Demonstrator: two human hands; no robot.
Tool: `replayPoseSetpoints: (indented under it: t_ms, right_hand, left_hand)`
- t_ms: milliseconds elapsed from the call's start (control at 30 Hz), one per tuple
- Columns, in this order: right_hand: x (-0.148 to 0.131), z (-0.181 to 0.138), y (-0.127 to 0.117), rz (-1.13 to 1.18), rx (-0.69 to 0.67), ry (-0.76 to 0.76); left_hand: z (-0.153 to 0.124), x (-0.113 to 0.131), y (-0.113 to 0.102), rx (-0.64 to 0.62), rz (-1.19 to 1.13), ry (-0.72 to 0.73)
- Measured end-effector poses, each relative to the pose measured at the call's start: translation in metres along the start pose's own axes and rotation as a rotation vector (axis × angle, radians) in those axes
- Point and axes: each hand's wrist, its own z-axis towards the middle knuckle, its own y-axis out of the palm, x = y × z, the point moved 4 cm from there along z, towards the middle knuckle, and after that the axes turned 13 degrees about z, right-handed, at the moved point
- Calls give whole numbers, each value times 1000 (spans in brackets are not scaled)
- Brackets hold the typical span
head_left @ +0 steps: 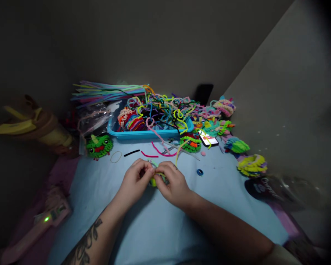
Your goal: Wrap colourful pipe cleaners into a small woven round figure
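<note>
My left hand [134, 180] and my right hand [173, 184] meet over the middle of the light blue table cover [143, 228]. Both are closed, fingertips pinched together on a small yellow-green pipe-cleaner piece [153, 180] held between them. A pale green pipe-cleaner end sticks up from the pinch. Most of the piece is hidden by my fingers.
A blue tray [151, 134] heaped with coloured pipe cleaners stands behind my hands. Finished fuzzy figures lie around: a green one [99, 146] left, others [252, 165] right. A phone [209, 140], a blue bead [200, 172], a rubber band [116, 157] and loose stems lie nearby. A glue gun [48, 217] sits lower left.
</note>
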Motion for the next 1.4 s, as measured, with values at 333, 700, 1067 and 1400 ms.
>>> replayPoseSetpoints:
  t_ms: [333,700,1067,1400]
  right_hand:
    - [2,-5,-1,-118,-8,63]
    - [2,-1,-3,-30,-64,116]
    - [-3,-6,-6,-218,-51,73]
    - [-9,-1,-8,-332,-49,26]
  left_hand:
    - [1,-6,1,-28,-111,-67]
    - [-1,-3,3,-32,-88,-36]
    - [-1,-3,3,18,-27,-41]
    - [-2,3,2,49,26,-3]
